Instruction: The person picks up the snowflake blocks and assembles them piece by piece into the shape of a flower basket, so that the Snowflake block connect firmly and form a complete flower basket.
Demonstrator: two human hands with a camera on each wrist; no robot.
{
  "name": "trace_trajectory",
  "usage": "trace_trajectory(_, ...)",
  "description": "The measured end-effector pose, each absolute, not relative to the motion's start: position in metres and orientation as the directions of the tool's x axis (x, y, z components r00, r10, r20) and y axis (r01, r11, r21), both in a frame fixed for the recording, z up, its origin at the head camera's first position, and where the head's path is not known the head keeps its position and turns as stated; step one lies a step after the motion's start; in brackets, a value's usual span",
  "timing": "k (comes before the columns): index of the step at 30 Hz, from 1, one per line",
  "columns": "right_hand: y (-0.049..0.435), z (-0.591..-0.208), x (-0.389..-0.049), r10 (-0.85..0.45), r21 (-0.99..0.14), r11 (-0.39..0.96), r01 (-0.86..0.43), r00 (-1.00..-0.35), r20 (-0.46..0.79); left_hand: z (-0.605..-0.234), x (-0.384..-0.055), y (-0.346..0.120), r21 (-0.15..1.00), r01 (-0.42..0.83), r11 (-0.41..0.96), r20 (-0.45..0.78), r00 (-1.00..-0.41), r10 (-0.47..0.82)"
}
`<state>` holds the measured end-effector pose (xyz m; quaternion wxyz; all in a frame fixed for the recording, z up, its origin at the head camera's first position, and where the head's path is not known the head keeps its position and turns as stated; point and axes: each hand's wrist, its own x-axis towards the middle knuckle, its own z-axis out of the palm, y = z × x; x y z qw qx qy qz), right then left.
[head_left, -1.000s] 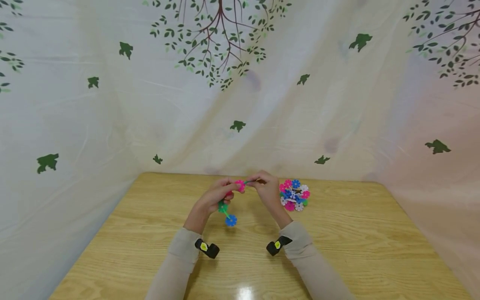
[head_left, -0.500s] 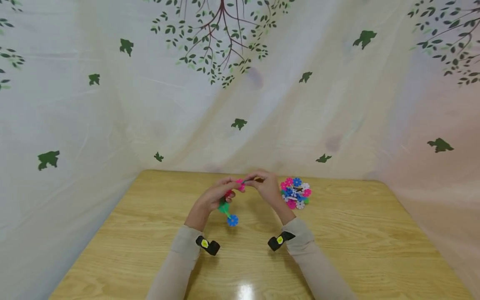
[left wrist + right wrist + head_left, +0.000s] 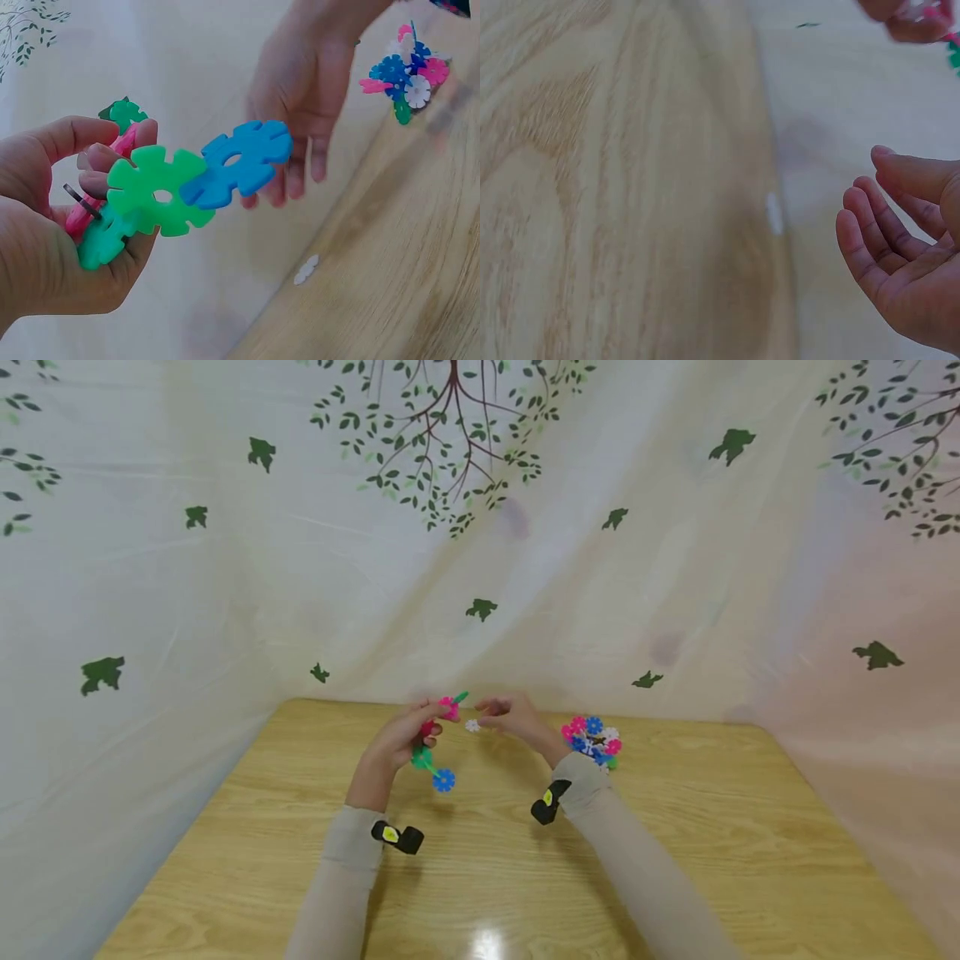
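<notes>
My left hand [image 3: 393, 739] grips a chain of interlocking plastic flower discs. Pink discs [image 3: 81, 219] sit between its fingers and thumb. A green disc [image 3: 159, 196] and, at the lower end, a blue disc [image 3: 238, 166] stick out below the hand. From the chain's upper end juts another green disc [image 3: 461, 697], beyond a pink one. My right hand [image 3: 516, 717] is off the chain, fingers loosely bent with nothing between them. Close by its fingertips in the head view, a small white disc [image 3: 472, 725] lies near the table's far edge.
A heap of pink, blue, white and green flower discs [image 3: 594, 725] lies on the wooden table [image 3: 675, 843], right of the right forearm. Behind the table's far edge hangs a pale cloth [image 3: 390, 610] printed with leaves. Both wrists carry black camera straps.
The right hand has let go of the green disc, which now stays on the chain. The left hand has shifted left and away with the chain. The white disc has come into sight.
</notes>
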<state>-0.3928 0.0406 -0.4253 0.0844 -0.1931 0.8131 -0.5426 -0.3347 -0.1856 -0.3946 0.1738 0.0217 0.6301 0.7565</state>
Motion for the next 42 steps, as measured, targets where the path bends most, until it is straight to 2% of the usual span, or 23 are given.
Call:
trace_trajectory(8, 0.022, -0.458, -0.414, -0.386, -0.902, 0.389, -0.186, -0.922, 0.024, -0.393, -0.334, -0.190, 0.952, -0.247, -0.180, -0.194, -0.943, 0.270)
trace_trajectory(15, 0.016, -0.471, -0.422, -0.322, -0.903, 0.413, -0.122, -0.947, -0.019, -0.392, -0.333, -0.189, 0.957, -0.238, -0.166, -0.188, -0.944, 0.273)
trace_trajectory(20, 0.015, -0.476, -0.422, -0.302, -0.867, 0.476, -0.145, -0.953, -0.006, -0.394, -0.332, -0.188, 0.957, -0.242, -0.158, -0.194, -0.944, 0.268)
trace_trajectory(27, 0.013, -0.478, -0.423, -0.365, -0.837, 0.488, -0.249, -0.929, 0.064, -0.397, -0.333, -0.188, 0.958, -0.241, -0.156, -0.195, -0.945, 0.263)
trace_trajectory(32, 0.022, -0.470, -0.420, -0.437, -0.829, 0.497, -0.257, -0.899, 0.017, -0.398, -0.335, -0.187, 0.963, -0.231, -0.137, -0.188, -0.945, 0.268)
trace_trajectory(38, 0.028, -0.463, -0.419, -0.476, -0.837, 0.514, -0.187, -0.874, -0.097, -0.396, -0.333, -0.187, 0.964, -0.233, -0.128, -0.194, -0.945, 0.265)
trace_trajectory(42, 0.032, -0.461, -0.417, -0.498, -0.842, 0.505, -0.187, -0.861, -0.107, -0.398, -0.333, -0.188, 0.963, -0.239, -0.126, -0.201, -0.945, 0.259)
